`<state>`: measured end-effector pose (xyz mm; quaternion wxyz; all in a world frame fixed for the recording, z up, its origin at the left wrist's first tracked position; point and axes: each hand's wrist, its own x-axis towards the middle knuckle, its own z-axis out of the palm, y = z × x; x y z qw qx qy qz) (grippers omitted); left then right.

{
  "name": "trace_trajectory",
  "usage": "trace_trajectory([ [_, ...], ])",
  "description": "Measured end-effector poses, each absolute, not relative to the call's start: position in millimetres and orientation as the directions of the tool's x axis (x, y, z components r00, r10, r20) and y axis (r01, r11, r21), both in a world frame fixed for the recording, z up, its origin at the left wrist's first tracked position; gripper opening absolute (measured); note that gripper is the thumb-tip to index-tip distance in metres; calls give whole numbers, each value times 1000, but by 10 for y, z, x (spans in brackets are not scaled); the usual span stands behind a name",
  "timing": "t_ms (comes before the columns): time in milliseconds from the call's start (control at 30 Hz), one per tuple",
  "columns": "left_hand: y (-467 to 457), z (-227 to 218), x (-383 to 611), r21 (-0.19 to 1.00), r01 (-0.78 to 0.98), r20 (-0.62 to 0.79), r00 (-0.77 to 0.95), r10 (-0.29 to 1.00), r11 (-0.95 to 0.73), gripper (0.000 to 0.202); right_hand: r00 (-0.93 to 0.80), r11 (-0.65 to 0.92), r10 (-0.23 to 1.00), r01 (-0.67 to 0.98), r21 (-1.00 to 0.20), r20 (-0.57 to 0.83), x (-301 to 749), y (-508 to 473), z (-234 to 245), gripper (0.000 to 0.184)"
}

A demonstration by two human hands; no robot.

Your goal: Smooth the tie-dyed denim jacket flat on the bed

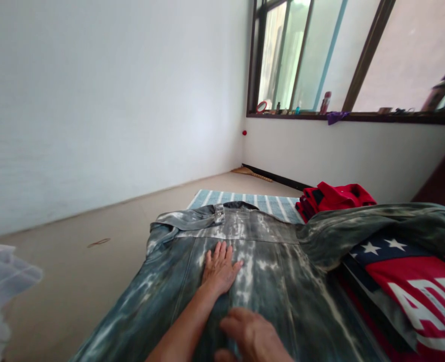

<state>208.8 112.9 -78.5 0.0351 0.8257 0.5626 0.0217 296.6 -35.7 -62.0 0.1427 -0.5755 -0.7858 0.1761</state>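
Note:
A grey-green denim jacket (260, 281) with pale tie-dye streaks lies spread with its back up. My left hand (220, 266) rests flat on its upper back, below the yoke seam, fingers stretched and thumb out to the right. Nearer to me, my right hand (254, 334) is over the lower part of the jacket, blurred, with its thumb and fingers apart and nothing seen between them. Whether it touches the cloth I cannot tell. The jacket's left-side sleeve (192, 218) is folded in toward the collar. Its other sleeve (388, 221) stretches right, across folded clothes.
Folded clothes (414, 286) with stars and white letters are stacked at right. Behind them lies a red garment pile (343, 196). A blue striped mat (203, 197) shows beyond the collar. White translucent plastic (7, 286) is at left. Small items line the windowsill (358, 118).

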Motion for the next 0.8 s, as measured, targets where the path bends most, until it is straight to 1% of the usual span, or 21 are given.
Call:
trace_trajectory([
  [67,1127,-804,2082,74,926,14,370,929,-370,60,-165,203,979,851,-484,121,3198,-4,-298,27],
  [100,1130,-814,2078,70,927,16,369,929,-369,60,-120,176,982,860,-479,144,3311,201,-193,30],
  [133,1135,-822,2076,67,928,12,365,931,-365,60,-49,112,988,885,-451,149,3416,412,-136,34],
  [167,1140,-828,2074,63,931,1,360,933,-359,61,24,38,989,912,-408,145,3510,618,-126,38],
  [200,1144,-831,2073,58,935,-16,352,936,-350,63,68,-6,987,919,-394,144,3593,806,-160,43],
  [300,1139,-817,2070,33,939,-53,344,937,-343,66,141,-88,983,923,-375,116,3764,1191,-436,58],
  [367,1133,-765,2072,24,937,-67,349,935,-348,66,155,-118,985,924,-363,74,3826,1290,-652,62],
  [433,1155,-660,2093,36,935,-109,353,929,-352,67,146,-124,988,933,-338,40,3861,1311,-811,65],
  [500,1240,-516,2145,57,934,-162,357,920,-353,68,131,-115,991,944,-309,31,3882,1308,-894,68],
  [533,1311,-447,2183,60,934,-169,358,918,-353,65,125,-110,992,948,-298,32,3890,1308,-911,69],
  [600,1493,-360,2274,70,930,-91,367,926,-362,52,122,-107,992,951,-290,37,3900,1315,-919,69],
  [633,1593,-356,2319,69,926,-40,375,926,-372,50,122,-106,992,951,-291,37,3903,1321,-916,69],
  [700,1773,-433,2393,41,913,-5,407,914,-406,52,126,-109,991,949,-296,37,3906,1330,-909,68],
  [800,1925,-658,2428,-3,925,-16,379,925,-379,60,129,-110,991,946,-306,43,3904,1332,-902,67],
])
